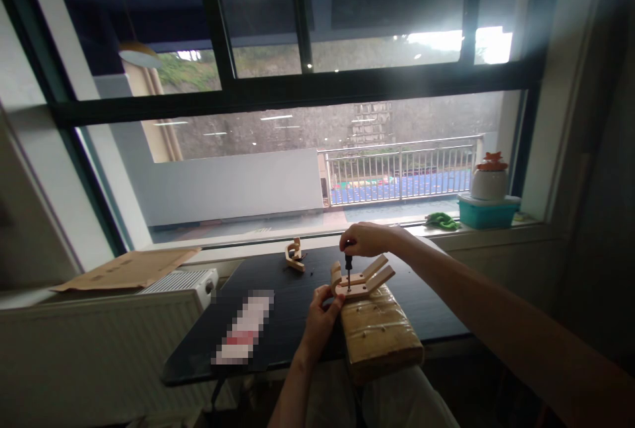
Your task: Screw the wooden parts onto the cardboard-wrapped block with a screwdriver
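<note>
My right hand (368, 240) is closed around the handle of a black screwdriver (348, 262), which stands upright with its tip down on a small wooden frame (358, 289). That frame has light wooden pieces, some of them angled upward, and dark holes or screws in its flat bars. With thumb and fingers, my left hand (321, 312) grips the near left end of the frame. Beneath the frame lies a tape-wrapped brown block (381, 330), partly over the table's front edge. Another small wooden piece (294, 256) with bent parts lies farther back on the table.
The dark table (290, 309) stands below a large window. On its left lies a blurred-out flat item (244, 329). A radiator (183, 282) with cardboard (131, 269) on it is at left. The sill holds a green cloth (441, 221), a teal box (486, 212) and a white jar (489, 183).
</note>
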A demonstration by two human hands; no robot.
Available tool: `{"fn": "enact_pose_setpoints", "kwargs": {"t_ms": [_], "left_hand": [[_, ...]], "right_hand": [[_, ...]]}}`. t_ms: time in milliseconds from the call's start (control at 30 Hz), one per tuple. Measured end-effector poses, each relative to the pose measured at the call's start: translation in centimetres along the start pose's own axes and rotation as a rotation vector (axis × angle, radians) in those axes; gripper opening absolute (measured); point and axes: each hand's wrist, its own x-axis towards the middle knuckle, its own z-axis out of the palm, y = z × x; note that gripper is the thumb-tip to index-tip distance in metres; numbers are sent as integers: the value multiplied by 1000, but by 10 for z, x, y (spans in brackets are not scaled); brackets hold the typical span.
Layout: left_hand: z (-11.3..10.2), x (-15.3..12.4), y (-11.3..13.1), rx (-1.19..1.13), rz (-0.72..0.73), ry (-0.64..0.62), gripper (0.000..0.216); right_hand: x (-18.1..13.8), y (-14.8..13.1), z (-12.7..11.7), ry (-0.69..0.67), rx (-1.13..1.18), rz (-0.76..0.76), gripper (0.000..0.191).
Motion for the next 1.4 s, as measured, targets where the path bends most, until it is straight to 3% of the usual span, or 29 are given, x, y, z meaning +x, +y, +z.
{"fn": "enact_pose_setpoints", "kwargs": {"t_ms": [233, 567, 867, 1167, 1400], "left_hand": [[-1, 0, 2, 3, -7, -3, 25], [-1, 1, -9, 16, 39, -20, 27], [-1, 2, -10, 17, 44, -18, 27], [-1, 2, -13, 2, 55, -24, 28], [-1, 3, -15, 4, 58, -26, 28]], "right_hand": [[2, 6, 5, -20, 13, 80, 32], [1, 5, 4, -5, 2, 20, 29], [3, 6, 6, -4, -10, 80, 31], [-1, 8, 1, 42, 12, -4, 21], [5, 13, 8, -37, 50, 59, 31]]}}
